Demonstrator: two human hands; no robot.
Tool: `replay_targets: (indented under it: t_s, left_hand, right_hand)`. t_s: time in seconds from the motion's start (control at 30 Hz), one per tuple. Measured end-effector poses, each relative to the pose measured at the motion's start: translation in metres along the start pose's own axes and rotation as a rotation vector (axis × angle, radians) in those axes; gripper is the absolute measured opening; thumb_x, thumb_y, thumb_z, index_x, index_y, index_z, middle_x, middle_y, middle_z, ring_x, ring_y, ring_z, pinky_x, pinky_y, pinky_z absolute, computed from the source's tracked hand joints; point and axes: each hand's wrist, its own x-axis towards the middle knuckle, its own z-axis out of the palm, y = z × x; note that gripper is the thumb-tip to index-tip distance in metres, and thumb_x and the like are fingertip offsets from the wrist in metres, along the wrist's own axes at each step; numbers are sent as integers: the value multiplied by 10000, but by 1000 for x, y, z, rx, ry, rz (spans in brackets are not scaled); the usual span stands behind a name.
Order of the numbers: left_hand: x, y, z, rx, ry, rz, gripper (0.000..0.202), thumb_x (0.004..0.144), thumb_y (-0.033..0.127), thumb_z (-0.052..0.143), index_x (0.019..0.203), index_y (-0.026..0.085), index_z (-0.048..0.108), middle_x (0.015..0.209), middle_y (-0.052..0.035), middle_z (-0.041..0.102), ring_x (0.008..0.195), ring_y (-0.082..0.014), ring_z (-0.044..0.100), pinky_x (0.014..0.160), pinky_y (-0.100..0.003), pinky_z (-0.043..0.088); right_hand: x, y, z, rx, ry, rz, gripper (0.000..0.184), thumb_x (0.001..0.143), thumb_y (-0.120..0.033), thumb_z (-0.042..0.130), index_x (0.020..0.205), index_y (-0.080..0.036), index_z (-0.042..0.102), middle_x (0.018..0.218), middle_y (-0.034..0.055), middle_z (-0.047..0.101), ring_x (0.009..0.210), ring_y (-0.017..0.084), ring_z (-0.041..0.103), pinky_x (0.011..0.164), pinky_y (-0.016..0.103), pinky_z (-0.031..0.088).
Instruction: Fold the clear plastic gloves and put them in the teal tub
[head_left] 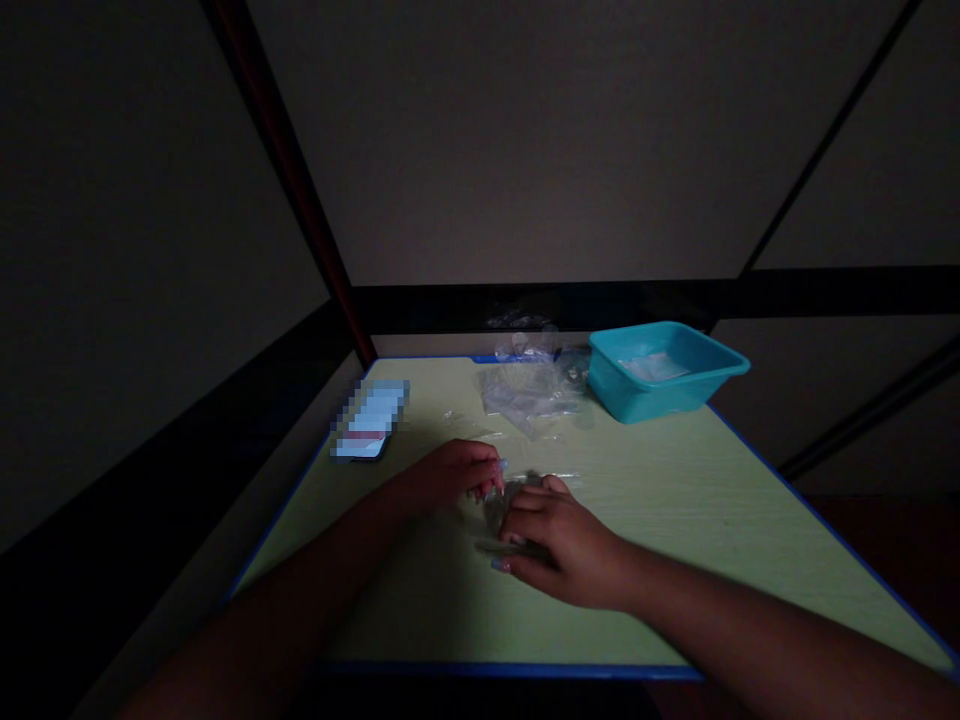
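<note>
Over the middle of the table, my left hand [471, 470] has its fingers curled and pressed together. Whatever they may pinch is too small and dark to make out. Just to its right and nearer to me, my right hand [556, 535] bends its fingers over a clear plastic bag [495, 508] lying on the tabletop. The thumb of that hand sits at the near side of the plastic, and the palm hides part of the bag. Thin, see-through film also shows beyond the fingertips. Both hands are close together but apart.
A pale green table [675, 520] with a blue edge stands against a wall. At its far right corner is a turquoise plastic basin [637, 398] with something whitish inside. More clear plastic bags [529, 390] lie at the back. A phone [371, 420] with its screen lit lies at the left.
</note>
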Motion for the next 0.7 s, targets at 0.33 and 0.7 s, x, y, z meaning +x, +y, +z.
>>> replay_targets:
  t_s: [0.33,0.7]
  left_hand:
    - [0,-7,-1,220,20,20,309,894,391,479,756,149,614,636,23,540,613,-117,508,598,-229,397]
    - [1,-1,3,660,289,301,176,866,281,477,887,159,601,925,-73,618,894,-201,570,838,-340,460]
  right_hand:
    - [-5,-5,-5,-22,-98,-191,284,861,-420,591,1009,-197,689,958,77,650,949,225,549,844,384,332]
    - [-12,-11,-4,17,-271,-264,695,840,-560,585,1416,-204,427,1521,133,337,1416,298,222,1123,568,-60]
